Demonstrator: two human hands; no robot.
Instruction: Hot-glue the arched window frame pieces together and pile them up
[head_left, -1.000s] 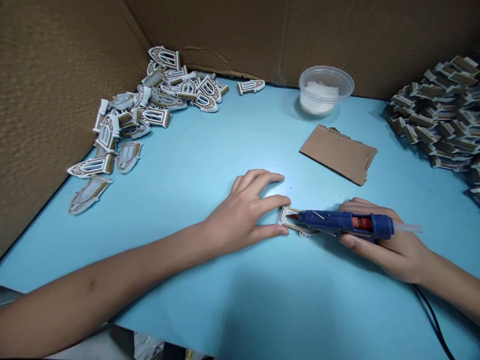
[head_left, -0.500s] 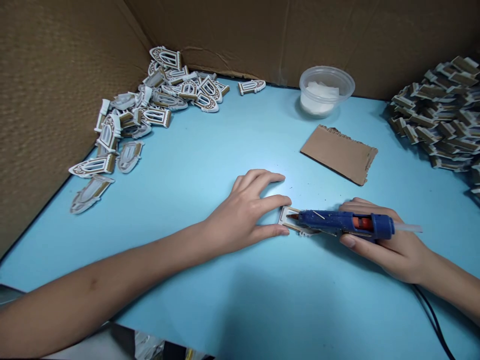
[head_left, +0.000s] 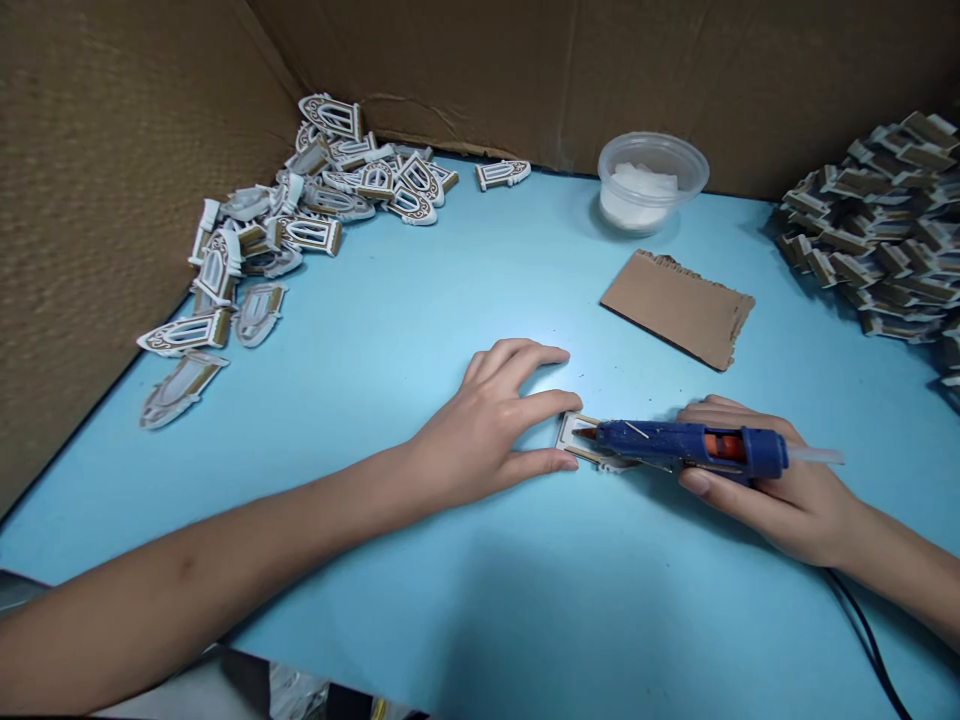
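From here I see a corner walled in by brown corrugated cardboard (head_left: 112, 200), its panels meeting behind a pale blue table (head_left: 360, 340). Light pools brightest mid-table, and past the near edge I can make out crumpled plastic (head_left: 292, 692) below.

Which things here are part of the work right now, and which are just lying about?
In use:
left hand
right hand
glue gun
small window piece

Lying about:
pile of window pieces
stacked pieces
plastic tub
cardboard scrap

Clear plastic tub (head_left: 652, 200) behind a torn cardboard scrap (head_left: 678, 309)
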